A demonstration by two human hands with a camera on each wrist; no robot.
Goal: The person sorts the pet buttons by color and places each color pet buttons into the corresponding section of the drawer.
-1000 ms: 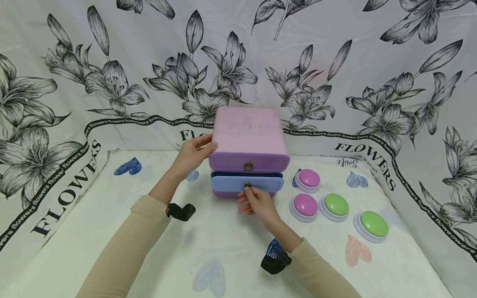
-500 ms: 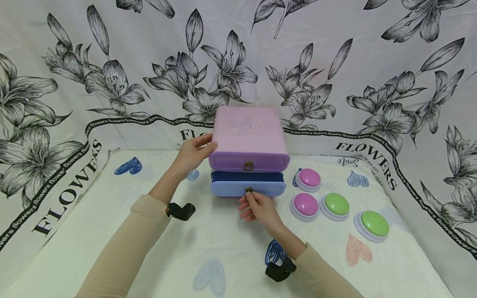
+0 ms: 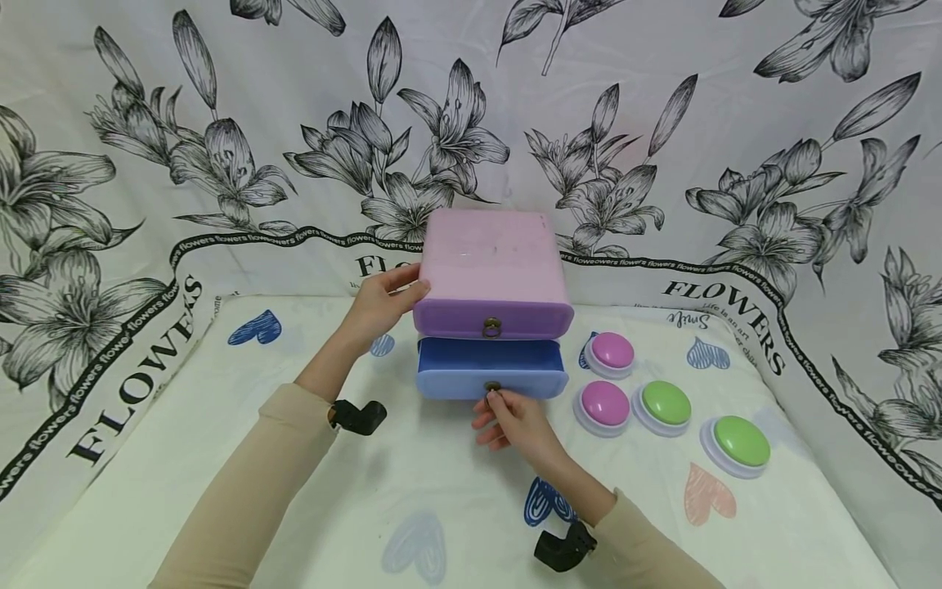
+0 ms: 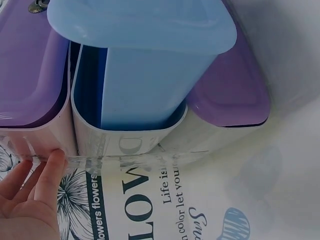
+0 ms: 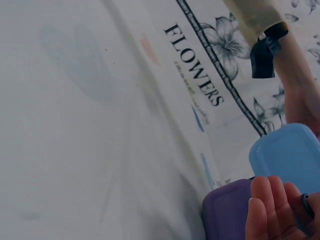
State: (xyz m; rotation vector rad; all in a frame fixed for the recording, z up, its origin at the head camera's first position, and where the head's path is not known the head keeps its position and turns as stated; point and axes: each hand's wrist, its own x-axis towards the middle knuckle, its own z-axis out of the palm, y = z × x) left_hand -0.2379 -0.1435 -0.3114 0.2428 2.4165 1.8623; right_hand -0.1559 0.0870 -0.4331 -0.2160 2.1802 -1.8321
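Note:
A small chest of drawers (image 3: 493, 254) with a pink top stands at the centre of the head view. Its purple top drawer (image 3: 449, 319) is closed, and the light-blue middle drawer (image 3: 449, 384) juts out, its dark blue inside showing nothing in it. My right hand (image 3: 518, 429) pinches the brass ring pull (image 3: 492, 386) on the blue drawer's front between thumb and finger. My left hand (image 3: 386, 303) touches the chest's left side with fingers extended, seen also in the left wrist view. The purple bottom drawer (image 4: 230, 90) is closed, hidden from the head view under the blue one.
Right of the chest lie two round pink push buttons (image 3: 612, 350) and two green push buttons (image 3: 666, 403) on white bases. A white cloth (image 3: 294, 523) with printed hearts covers the table. Behind hangs a flower-printed curtain (image 3: 515, 106).
The blue middle drawer has slid out toward me, drawn by my right hand on its ring pull. More of its inside shows. My left hand stays on the chest's side.

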